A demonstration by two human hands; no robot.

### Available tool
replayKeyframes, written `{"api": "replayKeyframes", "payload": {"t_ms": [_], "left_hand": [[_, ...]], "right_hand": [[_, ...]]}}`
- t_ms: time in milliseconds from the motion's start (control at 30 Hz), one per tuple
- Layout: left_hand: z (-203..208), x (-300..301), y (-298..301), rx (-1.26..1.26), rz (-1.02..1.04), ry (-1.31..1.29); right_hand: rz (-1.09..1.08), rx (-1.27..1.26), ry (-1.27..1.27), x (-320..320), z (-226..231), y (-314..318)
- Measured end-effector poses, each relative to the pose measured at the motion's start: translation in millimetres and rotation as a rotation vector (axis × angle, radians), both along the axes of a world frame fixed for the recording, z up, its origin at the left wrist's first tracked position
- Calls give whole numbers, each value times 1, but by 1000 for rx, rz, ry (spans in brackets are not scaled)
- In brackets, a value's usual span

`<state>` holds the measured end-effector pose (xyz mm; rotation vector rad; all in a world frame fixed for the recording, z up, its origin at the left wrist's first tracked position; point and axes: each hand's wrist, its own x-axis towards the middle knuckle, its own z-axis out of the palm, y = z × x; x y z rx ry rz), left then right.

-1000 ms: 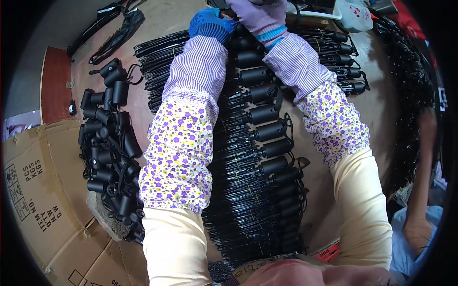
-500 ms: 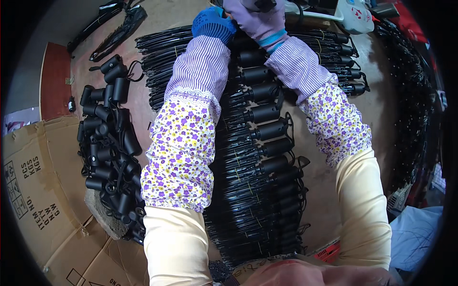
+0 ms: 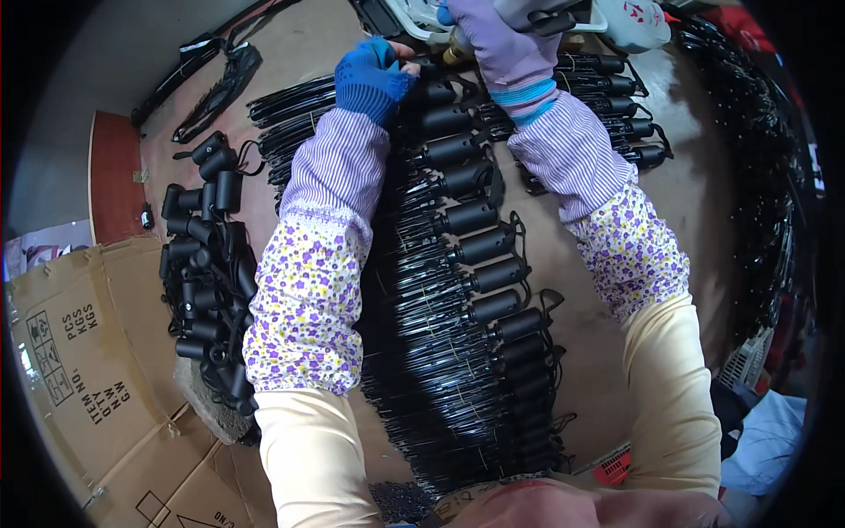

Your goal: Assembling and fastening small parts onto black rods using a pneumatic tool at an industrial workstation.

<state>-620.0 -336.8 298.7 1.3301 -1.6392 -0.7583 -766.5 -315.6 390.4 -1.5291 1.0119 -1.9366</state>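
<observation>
Head view: Looking down on a brown table (image 3: 585,352); the whole scene sits a little differently in the picture than half a second ago, with more of a white tray's rim (image 3: 428,37) showing at the top.
Left hand: Blue-gloved left hand (image 3: 370,84) with bare fingertips, fingers curled at the upper end of the long row; whether they pinch a dark stem there I cannot tell. It lies slightly lower in the picture than before.
Right hand: Purple-gloved right hand (image 3: 512,60), now set further to the right, partly bent beside a grey-and-black object (image 3: 553,23) at the top edge; its fingers are mostly hidden, so I cannot tell how firmly it grips.
Gap between hands: The two were almost together half a second ago; now they stand apart, and a brass-coloured tip (image 3: 455,49) has come into sight just beside the right glove.
Long row: Black folded frames (image 3: 444,308) lie side by side down the middle, from near the left hand toward the wearer, their black cylindrical handles (image 3: 484,246) pointing right.
Loose pile: Separate black handles (image 3: 202,299) heap on the left, beyond the left sleeve, seemingly unchanged.
Edges: Cardboard (image 3: 114,352) at lower left; a white container with red marks (image 3: 635,25) at upper right.
</observation>
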Motion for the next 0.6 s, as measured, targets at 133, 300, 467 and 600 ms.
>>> {"api": "replayKeyframes", "payload": {"t_ms": [133, 300, 467, 600], "left_hand": [[7, 13, 16, -23, -40, -126], [14, 12, 17, -116, -102, -242], [24, 6, 20, -45, -132, -416], [30, 1, 25, -100, -120, -516]], "right_hand": [[37, 28, -31, 15, -9, 2], [57, 44, -36, 21, -13, 2], [73, -266, 15, 19, -16, -3], [22, 18, 63, 16, -17, -3]]}}
